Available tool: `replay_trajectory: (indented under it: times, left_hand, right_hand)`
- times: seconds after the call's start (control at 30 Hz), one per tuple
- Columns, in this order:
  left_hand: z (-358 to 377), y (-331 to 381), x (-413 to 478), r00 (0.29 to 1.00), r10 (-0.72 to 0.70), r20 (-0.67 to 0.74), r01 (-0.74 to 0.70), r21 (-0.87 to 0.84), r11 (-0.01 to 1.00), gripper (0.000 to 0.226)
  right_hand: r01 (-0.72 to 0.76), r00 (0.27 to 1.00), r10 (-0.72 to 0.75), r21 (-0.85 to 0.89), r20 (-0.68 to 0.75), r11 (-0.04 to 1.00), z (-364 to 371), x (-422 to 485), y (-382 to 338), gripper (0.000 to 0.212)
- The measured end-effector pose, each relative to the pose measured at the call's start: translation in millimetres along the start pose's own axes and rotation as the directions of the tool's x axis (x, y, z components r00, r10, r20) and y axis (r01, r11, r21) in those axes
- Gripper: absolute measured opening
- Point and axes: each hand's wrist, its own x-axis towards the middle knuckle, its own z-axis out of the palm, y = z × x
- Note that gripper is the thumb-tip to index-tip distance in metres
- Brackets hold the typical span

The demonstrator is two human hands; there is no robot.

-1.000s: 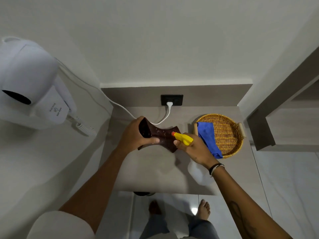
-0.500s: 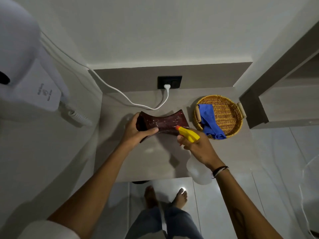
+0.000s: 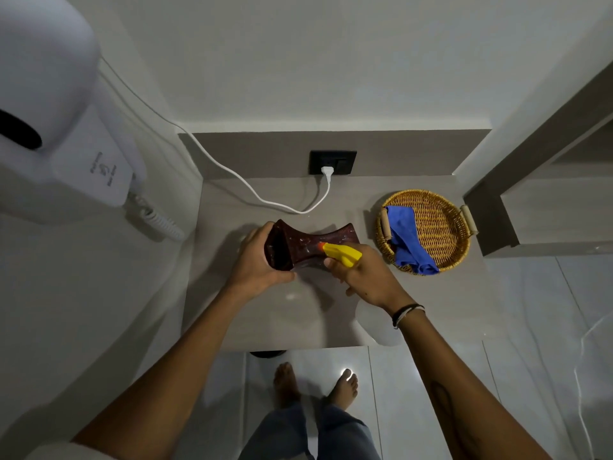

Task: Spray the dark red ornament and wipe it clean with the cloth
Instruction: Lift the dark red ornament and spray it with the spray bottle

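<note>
The counter is a small grey top closed in by a wall at the back and a wall on the left. Its front edge is open, with the person's bare feet on the floor just past it. On the right a wooden shelf unit stands close to the counter's far corner. The front half of the counter is bare, so there is room there to move.

The left hand is wrapped around the near end of the dark red ornament, which lies on its side over the middle of the counter. The right hand is closed on the spray bottle. Its yellow head points at the ornament and its orange tip nearly touches it. The clear body of the bottle hangs below the wrist.

A round wicker basket sits near the right edge, apart from both hands. The blue cloth lies in the basket's left side. A white cord runs from the black wall socket across the back of the counter to the white hair dryer on the left wall.

Compared with half a second ago, the ornament's open end is turned more toward the person, and the spray tip is closer to its middle.
</note>
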Motion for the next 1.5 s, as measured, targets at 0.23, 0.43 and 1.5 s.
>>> replay_trajectory:
  times: [0.23,0.43,1.5]
  left_hand:
    - [-4,14,-8,0.999,0.039,-0.023,-0.038,0.059,0.998,0.112]
    - [-5,36,-12,0.997,0.066,-0.037,-0.06,0.138,0.989,0.113]
    - [2,115,15,0.911,0.331,0.245,-0.411,0.598,0.688,0.107]
  right_hand:
    - [-0.006,1.0,0.006,-0.031,-0.022,1.0,-5,-1,0,0.037]
    - [-0.033,0.999,0.033,0.01,-0.042,0.999,-12,-7,1,0.036]
    - [-0.034,0.991,0.044,0.076,-0.124,0.997,-40,-26,29,0.022]
